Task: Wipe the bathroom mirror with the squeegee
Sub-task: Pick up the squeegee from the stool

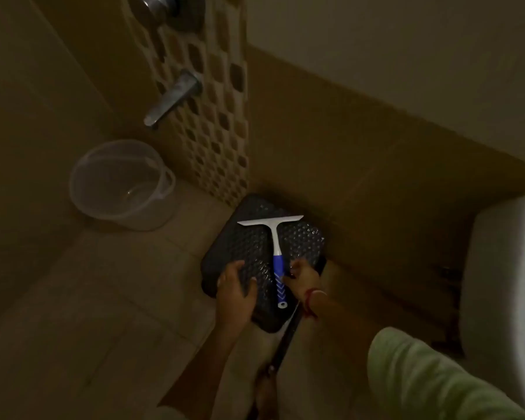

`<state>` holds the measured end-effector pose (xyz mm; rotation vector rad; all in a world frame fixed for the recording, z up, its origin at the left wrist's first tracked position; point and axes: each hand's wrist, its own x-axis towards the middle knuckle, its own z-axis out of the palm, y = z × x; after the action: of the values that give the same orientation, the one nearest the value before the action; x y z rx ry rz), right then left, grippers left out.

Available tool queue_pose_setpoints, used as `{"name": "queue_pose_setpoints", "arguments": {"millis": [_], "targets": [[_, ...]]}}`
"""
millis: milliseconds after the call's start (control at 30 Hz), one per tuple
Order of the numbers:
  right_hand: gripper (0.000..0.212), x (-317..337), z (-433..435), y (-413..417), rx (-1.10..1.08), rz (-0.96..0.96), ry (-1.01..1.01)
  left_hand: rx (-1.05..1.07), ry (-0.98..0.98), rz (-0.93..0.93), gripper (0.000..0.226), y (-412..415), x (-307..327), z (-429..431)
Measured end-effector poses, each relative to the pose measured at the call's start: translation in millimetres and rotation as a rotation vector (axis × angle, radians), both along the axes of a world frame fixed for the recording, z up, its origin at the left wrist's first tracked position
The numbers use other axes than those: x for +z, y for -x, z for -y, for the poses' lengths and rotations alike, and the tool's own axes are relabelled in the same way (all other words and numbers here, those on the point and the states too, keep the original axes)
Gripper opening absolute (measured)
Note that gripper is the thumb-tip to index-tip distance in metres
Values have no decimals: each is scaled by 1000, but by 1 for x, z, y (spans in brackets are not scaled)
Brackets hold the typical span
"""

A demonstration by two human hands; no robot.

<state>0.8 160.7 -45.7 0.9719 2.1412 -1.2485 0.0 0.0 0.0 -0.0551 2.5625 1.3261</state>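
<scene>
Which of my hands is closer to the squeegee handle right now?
Right. The right hand has its fingertips at the squeegee handle; the left hand rests on the black stool on the handle's other side, slightly apart.

Squeegee lies on the stool, hard against the wall. Bucket sits left of it on the floor, below the tap.

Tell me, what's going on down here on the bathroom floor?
A person reaches down to a dark, bumpy-topped stool in a dim bathroom corner. A white squeegee with a blue handle lies flat on it. The left hand rests on the stool's top. The right hand is right at the handle, but whether its fingers grip it is unclear. No mirror is in view. A clear bucket stands nearby.
</scene>
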Motion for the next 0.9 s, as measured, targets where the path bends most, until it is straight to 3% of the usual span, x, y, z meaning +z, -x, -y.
{"name": "queue_pose_setpoints", "arguments": {"millis": [100, 233, 467, 600, 900], "targets": [[46, -17, 5, 14, -7, -51, -78, 28, -26, -15, 38, 1, -14, 4], [56, -35, 15, 25, -74, -41, -65, 38, -34, 10, 39, -8, -29, 11], [46, -33, 22, 24, -167, -68, -55, 45, -9, 10, 38, -21, -26, 21], [38, 13, 18, 10, -212, -240, -67, 57, -13, 49, 36, -22, 1, 23], [44, 178, 1, -53, 5, -786, 54, 48, -94, -43, 27, -34, 94, 2]]}}
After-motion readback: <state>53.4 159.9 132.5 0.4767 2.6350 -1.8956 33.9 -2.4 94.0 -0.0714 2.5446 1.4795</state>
